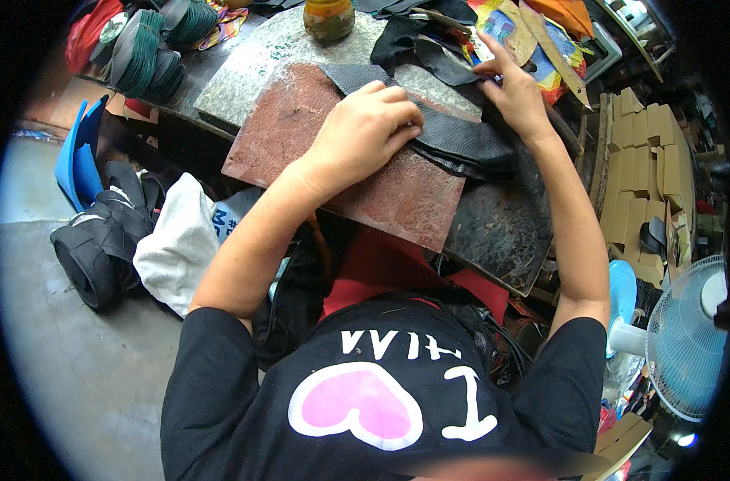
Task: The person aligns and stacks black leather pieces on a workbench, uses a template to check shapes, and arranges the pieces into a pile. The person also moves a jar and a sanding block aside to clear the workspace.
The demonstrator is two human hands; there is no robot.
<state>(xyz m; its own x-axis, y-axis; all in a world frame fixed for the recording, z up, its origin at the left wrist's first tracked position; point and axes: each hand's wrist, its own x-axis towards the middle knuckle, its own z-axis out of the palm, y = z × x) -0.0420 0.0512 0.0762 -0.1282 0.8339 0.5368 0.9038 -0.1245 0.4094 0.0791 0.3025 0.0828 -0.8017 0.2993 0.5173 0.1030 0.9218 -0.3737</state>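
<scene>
A long curved piece of black grained leather (461, 136) lies across a worn reddish-brown board (301, 104). My left hand (369, 120) is closed on the leather's near edge, thumb and curled fingers pressed together there. More layers of black leather show beneath its right end. My right hand (513, 92) is raised at the far right with forefinger and thumb apart and nothing visible between them. It is nearest to dark leather scraps (441, 60) and a printed, colourful sheet (505, 32).
A jar with orange-yellow contents (329, 20) stands on the pale stone slab (245, 60) behind the board. Spools of dark green cord (145, 72) sit at the far left. Cardboard boxes (637, 176) and a fan (689, 337) are on my right. Black bundled straps (100, 248) lie on the left.
</scene>
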